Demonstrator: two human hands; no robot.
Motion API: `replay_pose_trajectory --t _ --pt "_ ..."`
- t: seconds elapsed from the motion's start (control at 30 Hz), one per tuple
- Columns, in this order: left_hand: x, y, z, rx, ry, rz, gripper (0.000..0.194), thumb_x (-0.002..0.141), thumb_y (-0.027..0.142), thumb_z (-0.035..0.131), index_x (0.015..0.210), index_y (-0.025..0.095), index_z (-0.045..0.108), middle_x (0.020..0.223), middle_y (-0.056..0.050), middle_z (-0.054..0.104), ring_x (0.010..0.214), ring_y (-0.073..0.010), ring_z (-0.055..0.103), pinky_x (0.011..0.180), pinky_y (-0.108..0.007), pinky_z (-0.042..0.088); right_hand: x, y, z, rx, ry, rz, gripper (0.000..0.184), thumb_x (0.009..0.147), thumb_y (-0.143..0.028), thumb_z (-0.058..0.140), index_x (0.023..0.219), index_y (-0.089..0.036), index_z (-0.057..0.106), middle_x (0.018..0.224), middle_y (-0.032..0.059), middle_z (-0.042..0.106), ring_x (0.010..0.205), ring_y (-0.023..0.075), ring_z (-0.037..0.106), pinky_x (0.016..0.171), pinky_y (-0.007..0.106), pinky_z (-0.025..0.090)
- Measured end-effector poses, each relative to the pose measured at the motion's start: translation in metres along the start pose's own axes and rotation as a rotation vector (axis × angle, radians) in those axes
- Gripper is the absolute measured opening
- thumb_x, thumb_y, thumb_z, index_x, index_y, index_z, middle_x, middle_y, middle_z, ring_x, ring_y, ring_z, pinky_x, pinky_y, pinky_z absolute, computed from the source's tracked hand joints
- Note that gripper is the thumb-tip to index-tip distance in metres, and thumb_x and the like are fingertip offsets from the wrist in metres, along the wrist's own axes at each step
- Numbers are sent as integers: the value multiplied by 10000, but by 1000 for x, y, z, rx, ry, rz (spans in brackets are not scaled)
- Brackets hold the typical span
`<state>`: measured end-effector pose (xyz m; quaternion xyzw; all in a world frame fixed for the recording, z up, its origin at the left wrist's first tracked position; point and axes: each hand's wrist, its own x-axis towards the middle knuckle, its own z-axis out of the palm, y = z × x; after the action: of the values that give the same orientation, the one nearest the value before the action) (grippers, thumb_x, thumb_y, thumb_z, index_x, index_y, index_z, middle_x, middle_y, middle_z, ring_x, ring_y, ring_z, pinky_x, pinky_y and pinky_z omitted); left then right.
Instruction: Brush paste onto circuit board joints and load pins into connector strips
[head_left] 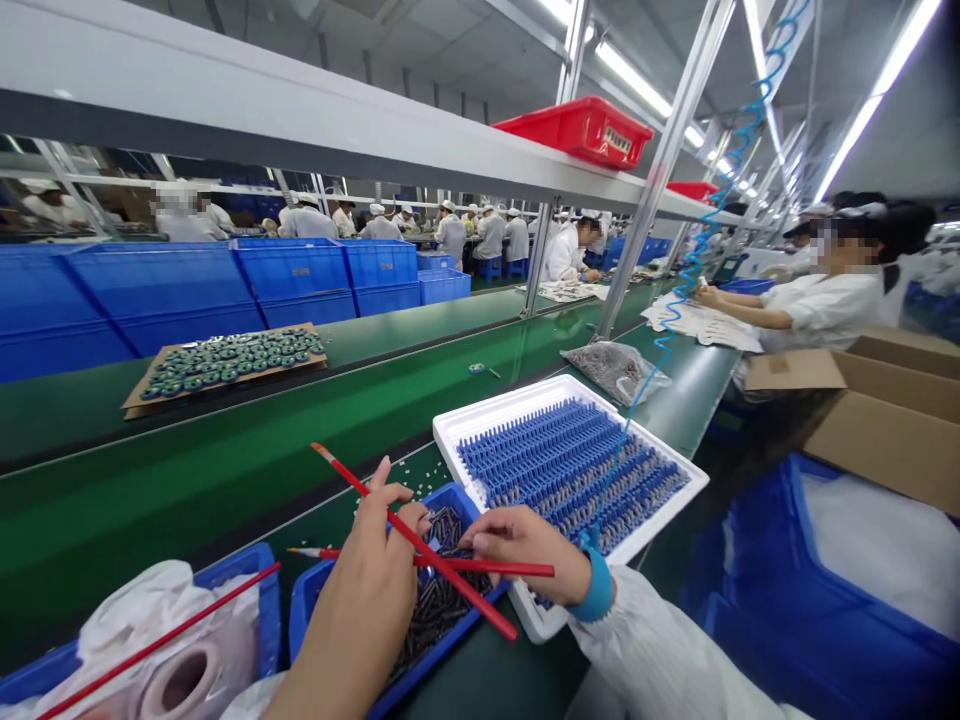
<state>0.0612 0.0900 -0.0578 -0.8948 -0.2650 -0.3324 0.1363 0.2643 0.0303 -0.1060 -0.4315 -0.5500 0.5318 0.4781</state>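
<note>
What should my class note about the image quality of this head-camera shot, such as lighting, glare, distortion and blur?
In the head view, the ceiling strip lights burn out to white and leave a soft sheen on the green conveyor belt; wide-angle distortion bends the white shelf and tilts its metal upright; the right hand shows no obvious motion blur.

Right forearm in a loose, creased white sleeve (660,650); bright blue wrist strap (598,590) at the cuff, wide band; blue coiled cord (694,265) joins the strap, runs far and right, up to the rack; left hand (367,590) and right hand (525,545) bare; left sleeve mostly out of frame.
</note>
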Motion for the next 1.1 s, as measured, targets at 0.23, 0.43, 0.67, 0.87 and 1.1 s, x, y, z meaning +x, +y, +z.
replay_pose_trajectory --t 0.23,0.43,0.67,0.87,1.1 --pt "-1 4 -4 -129 -98 -140 205 940 120 299 987 177 490 1231 -148 461 1401 -371 339 808 -405 629 5 -25 -69 -613 225 19 129 1106 -145 552 1011 -68 591 741 5 498 658 155 542 666 230 503" --pt "5 7 -11 -173 -117 -208 246 944 163 269 901 183 510 1164 -148 499 1378 -384 376 643 -325 629 19 -23 -92 -1099 160 183 188 1066 -70 618 882 -65 581 840 28 528 846 194 574 860 338 521" --pt "7 7 -16 -281 -169 -382 229 926 266 305 936 228 531 1234 -155 532 1330 -364 451 663 -411 616 25 -21 -90 -1447 19 314 175 1086 -202 662 977 -74 615 908 50 541 911 221 568 893 382 514" --pt "7 6 -15 -305 -157 -390 216 916 303 322 931 243 529 1273 -157 544 1269 -367 515 647 -413 593 27 -30 -81 -1615 -73 310 181 1098 -228 649 1007 -76 612 984 68 536 951 229 557 900 384 515" --pt "5 5 -13 -282 -145 -351 204 912 271 339 950 232 536 1268 -157 546 1297 -361 490 662 -388 593 29 -31 -74 -1711 -148 306 201 1110 -260 637 1016 -83 613 977 68 536 926 221 566 879 367 528"
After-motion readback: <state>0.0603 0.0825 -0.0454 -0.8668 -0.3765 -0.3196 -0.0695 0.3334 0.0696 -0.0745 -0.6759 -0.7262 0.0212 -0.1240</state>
